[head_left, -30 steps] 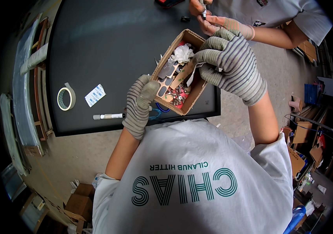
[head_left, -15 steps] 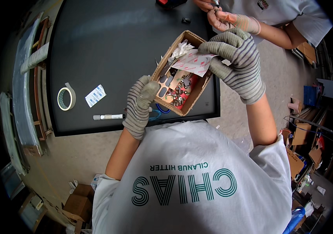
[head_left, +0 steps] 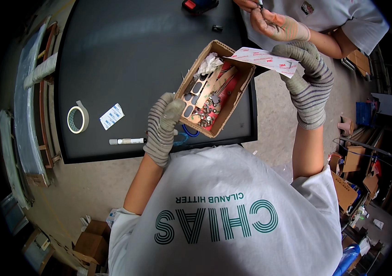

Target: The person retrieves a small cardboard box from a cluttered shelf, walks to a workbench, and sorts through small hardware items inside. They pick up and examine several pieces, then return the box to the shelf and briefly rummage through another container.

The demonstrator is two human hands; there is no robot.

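Note:
My left hand, in a striped grey glove, grips the left edge of a small cardboard box, which is tilted over the near right of the dark table. Inside the box lie small metal fittings, tan cut-out strips and crumpled white paper. My right hand, gloved alike, pinches a white sheet with red print by its right end. That sheet is above the box's far right corner, its left end by the rim. Some of the box's floor is red.
On the black table lie a tape roll, a white-and-blue printed packet, a marker and a small black cap. A red-and-black tool sits at the far edge. Across the corner, a co-worker's gloved hand is at work.
My right hand has drawn the printed sheet up and to the right, out of the box, uncovering the strips and red floor beneath. My left hand still holds the box.

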